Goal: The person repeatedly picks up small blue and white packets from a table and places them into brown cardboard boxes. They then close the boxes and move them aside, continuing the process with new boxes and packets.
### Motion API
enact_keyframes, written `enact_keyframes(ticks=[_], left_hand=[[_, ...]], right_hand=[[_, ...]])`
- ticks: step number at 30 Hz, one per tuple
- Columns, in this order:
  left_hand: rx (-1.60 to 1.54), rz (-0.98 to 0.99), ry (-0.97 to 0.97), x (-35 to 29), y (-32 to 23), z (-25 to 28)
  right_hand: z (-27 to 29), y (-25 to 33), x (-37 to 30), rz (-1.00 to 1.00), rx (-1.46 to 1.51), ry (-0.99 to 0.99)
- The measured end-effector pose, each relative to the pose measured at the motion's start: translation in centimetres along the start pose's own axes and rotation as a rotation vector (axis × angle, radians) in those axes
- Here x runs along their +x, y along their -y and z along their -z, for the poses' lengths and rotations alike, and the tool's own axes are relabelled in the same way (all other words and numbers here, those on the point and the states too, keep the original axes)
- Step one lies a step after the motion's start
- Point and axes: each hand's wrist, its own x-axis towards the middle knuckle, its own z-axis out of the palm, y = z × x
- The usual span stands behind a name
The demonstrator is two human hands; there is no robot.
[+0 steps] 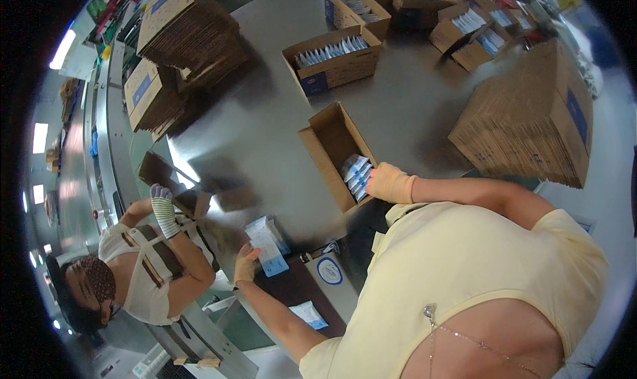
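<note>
An open cardboard box (318,156) lies in front of me on the metal table, with several white and blue sachets (357,175) stacked at its near end. My right hand (393,183), in a pale orange glove, is closed over the box's right wall, its fingers against the sachets. Lower left, a pile of flat white and blue packets (267,241) rests at the table's edge. My left hand (247,263), gloved alike, pinches the left side of the top packet; some of its fingers are hidden.
Filled boxes (342,70) stand at the back. Tall stacks of folded cartons rise at the left (186,31) and right (524,124). A co-worker (149,266) in a striped glove handles another box (176,185) at left. A loose packet (309,315) lies below, near a grey case (335,279).
</note>
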Motion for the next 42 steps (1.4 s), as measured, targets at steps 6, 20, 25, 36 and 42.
enact_keyframes(ticks=[6, 20, 25, 36, 42], left_hand=[[0.485, -0.145, -0.147, 3.4, -0.9, -7.1], [0.057, -0.97, -0.228, 1.4, -11.9, -24.3], [-0.167, -0.983, 0.213, 2.2, -13.6, -25.4], [1.118, -0.841, -0.391, -0.8, -16.4, -36.1], [1.093, -1.123, -0.425, 6.5, -18.2, -39.2]], right_hand=[[-0.7, 0.1, -0.2, 0.011, 0.021, -0.069], [-0.3, -0.2, -0.9, -0.02, 0.007, -0.103], [0.7, -0.1, -1.1, 0.016, 0.058, -0.073], [-0.9, -1.3, -0.6, 0.012, 0.059, -0.122], [-2.3, -0.2, 1.1, -0.024, -0.006, -0.138]])
